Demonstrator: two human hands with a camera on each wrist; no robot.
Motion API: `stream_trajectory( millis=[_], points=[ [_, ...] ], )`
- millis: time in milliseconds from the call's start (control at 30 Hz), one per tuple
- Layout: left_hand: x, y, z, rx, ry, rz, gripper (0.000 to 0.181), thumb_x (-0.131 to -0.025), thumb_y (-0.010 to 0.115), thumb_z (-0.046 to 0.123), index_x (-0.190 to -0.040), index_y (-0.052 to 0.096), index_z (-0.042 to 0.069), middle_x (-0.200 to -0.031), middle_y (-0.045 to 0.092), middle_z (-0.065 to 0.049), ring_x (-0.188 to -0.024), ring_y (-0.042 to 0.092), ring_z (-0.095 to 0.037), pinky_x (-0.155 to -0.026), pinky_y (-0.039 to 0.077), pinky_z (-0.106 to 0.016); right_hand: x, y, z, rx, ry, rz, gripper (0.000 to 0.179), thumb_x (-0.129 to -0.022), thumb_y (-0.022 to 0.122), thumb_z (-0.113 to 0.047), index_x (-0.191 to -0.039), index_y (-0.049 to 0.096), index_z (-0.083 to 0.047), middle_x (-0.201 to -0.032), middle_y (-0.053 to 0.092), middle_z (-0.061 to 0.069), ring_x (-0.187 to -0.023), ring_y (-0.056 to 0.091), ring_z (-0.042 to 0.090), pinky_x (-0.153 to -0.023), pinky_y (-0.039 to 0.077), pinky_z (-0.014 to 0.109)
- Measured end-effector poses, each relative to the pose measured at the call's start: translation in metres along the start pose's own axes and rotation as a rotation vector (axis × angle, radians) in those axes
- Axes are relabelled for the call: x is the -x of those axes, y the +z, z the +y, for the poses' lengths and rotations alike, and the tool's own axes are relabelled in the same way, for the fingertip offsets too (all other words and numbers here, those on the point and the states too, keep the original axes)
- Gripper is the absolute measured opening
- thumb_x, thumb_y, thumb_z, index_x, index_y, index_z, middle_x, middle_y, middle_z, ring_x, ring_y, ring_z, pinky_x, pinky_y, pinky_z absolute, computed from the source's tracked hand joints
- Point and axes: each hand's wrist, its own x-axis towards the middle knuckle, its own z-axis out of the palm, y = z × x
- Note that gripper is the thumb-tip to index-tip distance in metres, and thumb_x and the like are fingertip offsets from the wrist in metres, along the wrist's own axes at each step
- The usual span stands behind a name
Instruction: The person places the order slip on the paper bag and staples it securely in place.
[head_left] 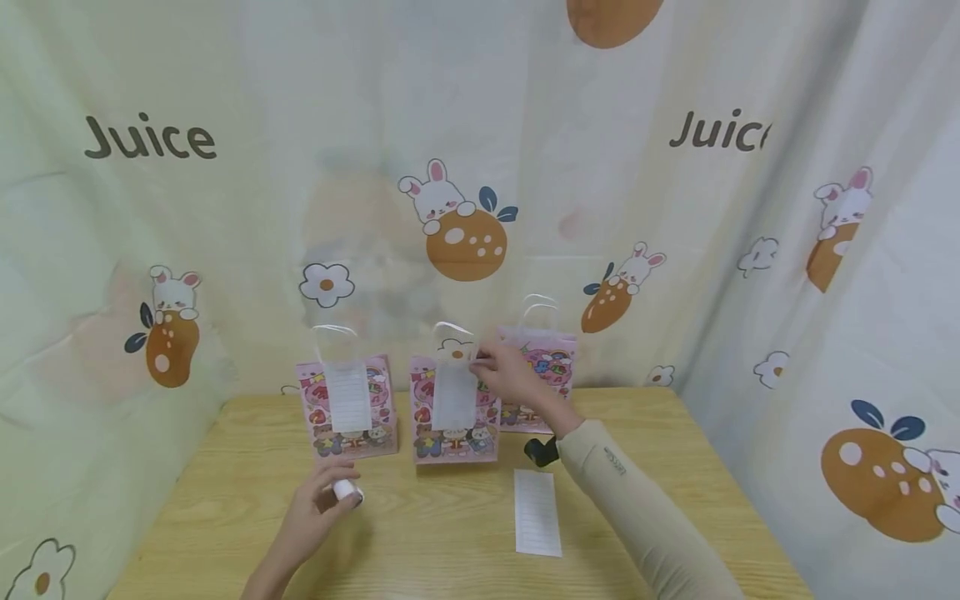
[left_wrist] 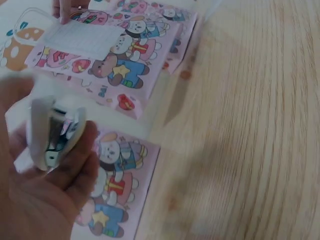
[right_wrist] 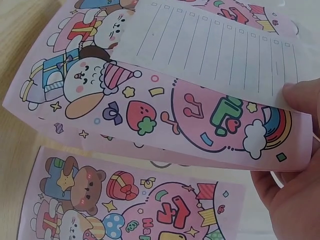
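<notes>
In the head view, three pink cartoon gift bags with clear handles stand along the back of the table. My right hand [head_left: 513, 371] pinches the top edge of the middle gift bag [head_left: 455, 452] together with a lined paper sheet [head_left: 454, 400] lying over its front. The right wrist view shows the thumb on the sheet [right_wrist: 215, 47] and the fingers behind the bag [right_wrist: 155, 107]. My left hand [head_left: 315, 504] holds a small white stapler [left_wrist: 42, 132] in front of the left gift bag [head_left: 382, 446]. Another lined sheet [head_left: 348, 400] hangs on that bag's front.
A third gift bag [head_left: 558, 358] stands at the back right, partly behind my right hand. A loose lined sheet [head_left: 537, 512] lies on the wooden table [head_left: 427, 533] at the front right. A small black object [head_left: 540, 452] sits by my right sleeve. A printed curtain [head_left: 360, 125] hangs behind.
</notes>
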Motion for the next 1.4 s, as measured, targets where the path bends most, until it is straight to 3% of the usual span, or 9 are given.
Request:
stream_trajectory(
  millis=[133,267,467,600,733,833,1033,1267,1400],
  points=[
    [0.001,-0.004,-0.006,-0.011,-0.06,-0.048,0.041,-0.08,0.074,-0.004,-0.119,0.06,0.0,-0.124,0.048,-0.02,-0.094,0.06,-0.015,-0.08,0.055,-0.033,-0.013,-0.003,0.005,0.026,0.031,0.018,0.01,-0.094,0.062,-0.006,-0.084,0.058,-0.004,-0.091,0.062,0.009,-0.094,0.066,0.026,-0.072,0.053,0.03],
    [0.002,-0.007,-0.011,-0.038,-0.148,-0.045,0.04,-0.081,0.075,0.002,-0.118,0.061,0.002,-0.122,0.052,-0.018,-0.095,0.062,-0.021,-0.083,0.054,-0.037,-0.025,-0.003,0.01,0.063,0.046,0.024,0.013,-0.093,0.064,-0.009,-0.081,0.059,-0.007,-0.078,0.061,0.004,-0.07,0.058,0.02,-0.061,0.049,0.031],
    [0.011,-0.012,-0.018,-0.199,-0.301,0.018,0.037,-0.083,0.077,0.016,-0.115,0.064,0.003,-0.121,0.06,-0.013,-0.115,0.054,-0.038,-0.097,0.036,-0.065,-0.035,0.003,0.019,0.087,0.09,-0.005,0.014,-0.094,0.063,-0.014,-0.082,0.059,-0.008,-0.074,0.06,0.004,-0.064,0.055,0.018,-0.057,0.047,0.031],
    [0.016,-0.012,-0.026,-0.305,-0.361,0.032,0.04,-0.08,0.08,0.023,-0.114,0.066,0.005,-0.119,0.064,-0.01,-0.116,0.054,-0.035,-0.098,0.038,-0.061,-0.039,0.008,0.023,0.063,0.122,0.001,0.013,-0.094,0.063,-0.014,-0.083,0.059,-0.008,-0.075,0.061,0.004,-0.066,0.056,0.019,-0.057,0.048,0.031],
    [0.018,-0.012,-0.033,-0.317,-0.395,0.049,0.04,-0.079,0.081,0.021,-0.113,0.067,0.004,-0.11,0.067,-0.007,-0.096,0.063,-0.021,-0.084,0.052,-0.038,-0.044,0.011,0.025,0.071,0.106,0.029,0.011,-0.092,0.065,-0.012,-0.082,0.061,-0.008,-0.076,0.062,0.003,-0.069,0.058,0.018,-0.062,0.05,0.031],
    [0.018,-0.012,-0.036,-0.365,-0.412,0.062,0.042,-0.08,0.081,0.027,-0.113,0.068,0.005,-0.104,0.068,-0.005,-0.083,0.063,-0.014,-0.072,0.052,-0.029,-0.048,0.014,0.025,0.077,0.085,0.048,0.011,-0.091,0.066,-0.011,-0.081,0.061,-0.008,-0.074,0.062,0.002,-0.068,0.058,0.018,-0.061,0.05,0.031],
    [0.017,-0.015,-0.038,-0.538,-0.44,0.069,0.047,-0.078,0.079,0.045,-0.111,0.07,0.013,-0.109,0.069,-0.007,-0.09,0.062,-0.018,-0.076,0.05,-0.04,-0.054,0.021,0.029,0.094,0.083,0.081,0.009,-0.091,0.065,-0.01,-0.083,0.063,-0.007,-0.077,0.063,0.002,-0.072,0.057,0.018,-0.067,0.049,0.032],
    [0.013,-0.018,-0.04,-0.625,-0.47,0.064,0.046,-0.079,0.078,0.046,-0.11,0.071,0.013,-0.101,0.071,-0.007,-0.086,0.065,-0.021,-0.075,0.051,-0.046,-0.057,0.028,0.033,0.054,0.105,0.102,0.004,-0.09,0.065,-0.01,-0.089,0.065,-0.006,-0.093,0.067,0.004,-0.095,0.064,0.022,-0.082,0.054,0.038],
    [0.01,-0.019,-0.04,-0.668,-0.467,0.059,0.046,-0.08,0.077,0.046,-0.111,0.071,0.012,-0.099,0.071,-0.007,-0.087,0.066,-0.023,-0.077,0.05,-0.05,-0.06,0.03,0.032,0.057,0.099,0.108,0.004,-0.089,0.066,-0.009,-0.088,0.065,-0.005,-0.094,0.067,0.005,-0.094,0.065,0.025,-0.078,0.055,0.037]
  ],
)
